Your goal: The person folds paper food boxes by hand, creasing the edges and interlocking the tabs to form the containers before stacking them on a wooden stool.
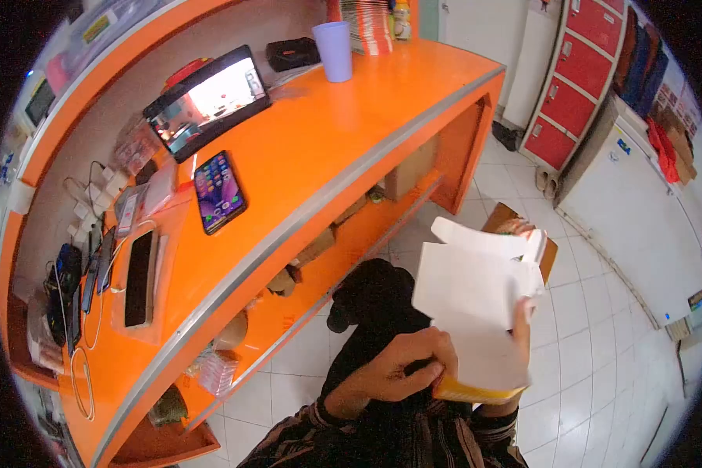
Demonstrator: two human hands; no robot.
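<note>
A small cardboard box (480, 292) with a white inside and a yellow outer edge is held over my lap, its flaps spread open. My left hand (402, 363) pinches the box's lower left edge with bent fingers. On the box's right side, my right hand (522, 324) grips the wall, its fingertips showing over the edge while the rest is mostly behind the card. Behind the box's top right, a brown carton (550, 261) is partly hidden.
An orange counter (312, 148) curves along the left, bearing a lit phone (220, 193), a dark phone (140, 278), a tablet (208, 101), a purple cup (334, 51) and cables. Red lockers (573, 82) and a white fridge (632, 210) stand at right.
</note>
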